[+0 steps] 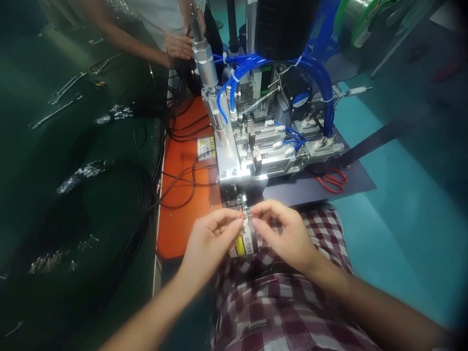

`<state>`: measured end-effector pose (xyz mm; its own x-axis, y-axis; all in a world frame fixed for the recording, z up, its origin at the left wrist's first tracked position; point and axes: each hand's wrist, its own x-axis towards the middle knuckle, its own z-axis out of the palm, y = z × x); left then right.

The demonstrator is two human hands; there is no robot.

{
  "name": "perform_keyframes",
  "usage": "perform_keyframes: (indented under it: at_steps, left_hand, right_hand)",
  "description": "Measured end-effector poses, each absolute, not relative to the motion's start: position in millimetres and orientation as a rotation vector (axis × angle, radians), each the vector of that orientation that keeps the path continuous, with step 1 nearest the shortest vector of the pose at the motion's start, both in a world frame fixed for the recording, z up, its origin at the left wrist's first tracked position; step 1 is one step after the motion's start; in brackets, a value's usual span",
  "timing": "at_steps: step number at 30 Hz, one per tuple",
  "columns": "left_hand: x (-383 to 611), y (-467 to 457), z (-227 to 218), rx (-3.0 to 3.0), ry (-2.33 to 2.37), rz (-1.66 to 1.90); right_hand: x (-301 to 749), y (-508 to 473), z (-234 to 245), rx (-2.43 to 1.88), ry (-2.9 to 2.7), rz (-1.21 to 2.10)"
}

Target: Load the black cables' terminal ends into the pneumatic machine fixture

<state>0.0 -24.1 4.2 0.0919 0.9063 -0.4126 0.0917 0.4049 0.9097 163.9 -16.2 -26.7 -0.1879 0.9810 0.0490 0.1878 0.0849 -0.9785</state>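
My left hand [212, 239] and my right hand [283, 234] meet just in front of a metal machine [263, 146] with blue air hoses. Both hands pinch a small metal connector with thin red wires [246, 213] between thumb and fingertips, close to the machine's front fixture [234, 197]. Under my hands sits a yellow-labelled button housing [244, 245]. My lap in a checked garment [285, 292] lies below.
Red-handled scissors [332, 179] lie on the dark base plate at right. Black cables [183, 180] cross the orange mat [183, 195]. Cable bundles [87, 170] and tools lie on the dark green table at left. Another person's hand [179, 46] rests at the far end.
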Motion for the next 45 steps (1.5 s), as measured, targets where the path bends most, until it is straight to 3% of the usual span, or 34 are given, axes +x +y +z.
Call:
perform_keyframes:
  at_steps: [9, 16, 28, 38, 45]
  left_hand:
    - [-11, -20, 5, 0.94, 1.185, 0.575]
    - [-6, -22, -2, 0.95, 1.3, 0.743]
    - [-8, -24, -1, 0.978, 1.3, 0.731]
    - [-13, -23, 4, 0.9, 1.157, 0.675]
    - [-5, -25, -1, 0.837, 1.141, 0.837]
  right_hand:
    - [163, -5, -20, -1.124, -1.485, 1.404]
    - [168, -6, -23, -1.222, -1.195, 1.599]
    - [165, -3, -17, -1.12, -1.109, 1.85]
    - [177, 11, -15, -0.874, -0.714, 2.488]
    - [154, -17, -19, -1.045, -0.854, 2.029]
